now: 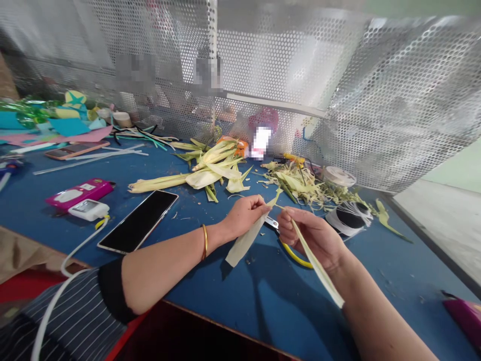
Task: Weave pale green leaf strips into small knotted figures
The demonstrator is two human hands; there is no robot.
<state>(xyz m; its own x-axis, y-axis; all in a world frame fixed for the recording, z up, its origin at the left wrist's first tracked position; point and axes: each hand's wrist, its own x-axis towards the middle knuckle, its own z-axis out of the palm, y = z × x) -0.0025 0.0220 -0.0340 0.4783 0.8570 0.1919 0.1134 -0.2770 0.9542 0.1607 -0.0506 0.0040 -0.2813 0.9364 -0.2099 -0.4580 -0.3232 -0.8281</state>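
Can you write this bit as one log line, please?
left hand: holding wide husk piece; right hand: holding narrow husk strip; yellow-handled scissors: partly hidden behind right hand; more husks: on blue table

Can see a perforated metal screen [270, 60] across twelve o'clock, behind the blue counter [394, 281]. Toward nine, a magenta box [71, 193] with a small white device [89, 209] just beside it, its white cable [51, 310] trailing down toward eight. Between eight and nine, a dark-screened phone [138, 221] lying flat at a slant. Just past nine, a pink-edged phone [73, 150] near long pale strips [89, 161]. Between nine and ten, coloured sheets [69, 127] in a heap. At four, a magenta item [464, 313], cut off by the view's edge.
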